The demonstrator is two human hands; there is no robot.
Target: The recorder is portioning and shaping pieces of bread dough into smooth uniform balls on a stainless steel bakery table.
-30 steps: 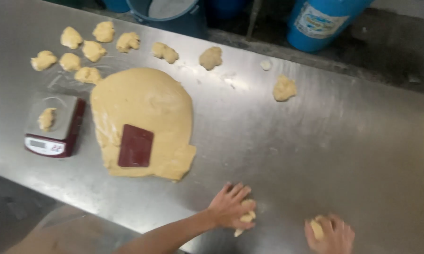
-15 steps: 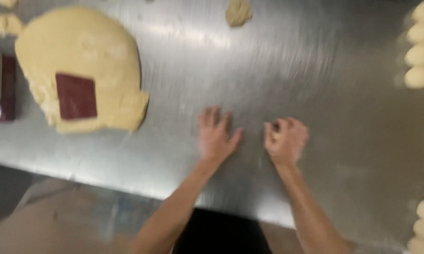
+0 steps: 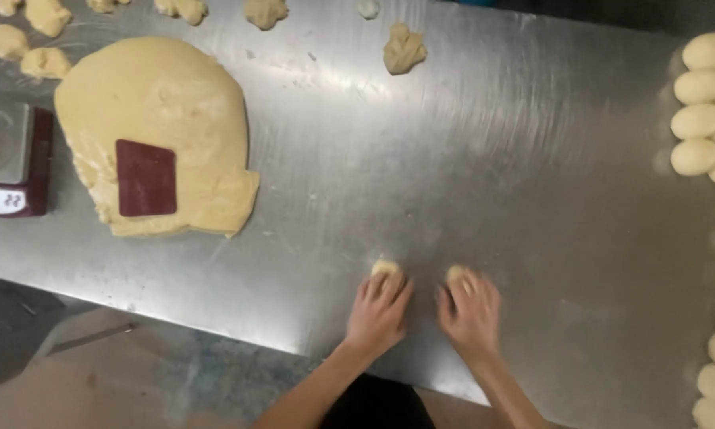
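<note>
Now, hands: left hand (image 3: 378, 311) and right hand (image 3: 472, 311) lie flat, fingers loosely curved, each cupped over a small pale dough piece (image 3: 386, 268) (image 3: 456, 274) peeking out beyond the fingertips on the steel table (image 3: 484, 159).
Done: smooth rounded dough balls (image 3: 697, 121) lined up well right of the fingers.
Left: big yellow dough slab (image 3: 155, 131) with a dark red scraper (image 3: 145, 177), rough cut lumps (image 3: 404, 48) far ahead, small scale (image 3: 8, 159) far left.

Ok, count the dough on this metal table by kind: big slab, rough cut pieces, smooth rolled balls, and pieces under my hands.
Big slab: 1
Rough cut pieces, including one on the scale: 10
Smooth rolled balls in view along the right edge: about 13
Pieces under the left hand and right hand: 2
Total: about 26
</note>
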